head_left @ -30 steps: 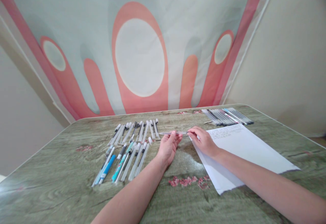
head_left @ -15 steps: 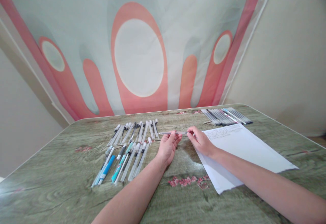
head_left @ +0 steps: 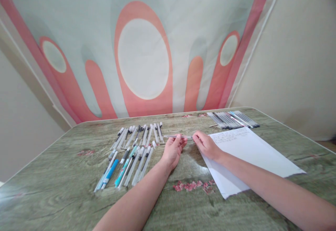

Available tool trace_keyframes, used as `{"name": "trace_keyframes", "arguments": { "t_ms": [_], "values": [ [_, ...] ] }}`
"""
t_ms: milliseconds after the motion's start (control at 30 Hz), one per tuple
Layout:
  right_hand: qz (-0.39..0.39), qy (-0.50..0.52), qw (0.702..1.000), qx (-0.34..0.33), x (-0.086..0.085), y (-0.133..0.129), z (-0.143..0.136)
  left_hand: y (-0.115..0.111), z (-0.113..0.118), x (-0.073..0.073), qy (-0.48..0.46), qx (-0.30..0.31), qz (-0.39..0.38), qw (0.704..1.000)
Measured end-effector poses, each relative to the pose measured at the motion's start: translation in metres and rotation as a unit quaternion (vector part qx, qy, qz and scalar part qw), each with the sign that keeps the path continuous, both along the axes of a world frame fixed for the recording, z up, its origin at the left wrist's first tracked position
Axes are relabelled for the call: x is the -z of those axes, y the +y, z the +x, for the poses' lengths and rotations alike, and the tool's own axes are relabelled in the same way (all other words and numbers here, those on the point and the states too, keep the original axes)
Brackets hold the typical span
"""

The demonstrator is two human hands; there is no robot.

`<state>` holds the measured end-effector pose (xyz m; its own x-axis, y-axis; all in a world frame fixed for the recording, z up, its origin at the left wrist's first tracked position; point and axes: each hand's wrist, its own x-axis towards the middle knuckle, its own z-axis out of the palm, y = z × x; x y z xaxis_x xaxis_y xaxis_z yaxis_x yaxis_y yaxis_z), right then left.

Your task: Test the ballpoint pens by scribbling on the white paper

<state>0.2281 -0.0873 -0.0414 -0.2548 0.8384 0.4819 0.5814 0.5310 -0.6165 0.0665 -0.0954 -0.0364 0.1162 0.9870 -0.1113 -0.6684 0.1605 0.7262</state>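
Held level above the table is a slim pale pen [head_left: 171,136]; whether it is a whole pen or just its inner part is too small to tell. My left hand [head_left: 173,150] pinches it between thumb and fingers, its left end sticking out past the thumb. At the pen's right end, my right hand [head_left: 207,145] has its fingers closed and covers the tip. The right wrist hovers over the left edge of a white sheet of paper [head_left: 252,157] with handwriting near its top. Left of my hands lie two rows of pens [head_left: 135,164], several with clear barrels.
More slim pens [head_left: 232,119] lie side by side at the table's far right. A thick blue pen [head_left: 110,174] and a turquoise pen [head_left: 125,168] lie in the near left row. The wood-patterned table [head_left: 65,189] ends at a wall hanging [head_left: 147,108].
Both hands stay nearly in place. The right fingers have closed a little further over the pen's right end, where a dark tip showed before.
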Motion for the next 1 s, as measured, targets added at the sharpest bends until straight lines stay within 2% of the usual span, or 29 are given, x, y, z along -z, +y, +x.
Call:
{"name": "trace_keyframes", "arguments": {
  "t_ms": [467, 600, 867, 1000],
  "values": [
    [-0.006, -0.025, 1.0, 0.0, -0.0004, -0.0009, 0.0013, -0.0013, 0.0003, 0.0004, 0.019, 0.016, 0.009, 1.0],
    [-0.024, -0.009, 1.0, -0.009, 0.0, -0.0012, 0.0022, -0.0005, -0.0005, 0.0013, 0.009, 0.002, -0.006, 1.0],
    [0.01, 0.001, 1.0, -0.002, -0.0029, -0.0041, 0.0002, 0.0003, -0.0001, 0.0028, 0.012, -0.001, 0.0, 1.0],
    [-0.003, -0.008, 1.0, -0.007, -0.0014, -0.0024, 0.0001, 0.0, -0.0002, 0.0023, 0.01, -0.004, -0.004, 1.0]
  ]
}}
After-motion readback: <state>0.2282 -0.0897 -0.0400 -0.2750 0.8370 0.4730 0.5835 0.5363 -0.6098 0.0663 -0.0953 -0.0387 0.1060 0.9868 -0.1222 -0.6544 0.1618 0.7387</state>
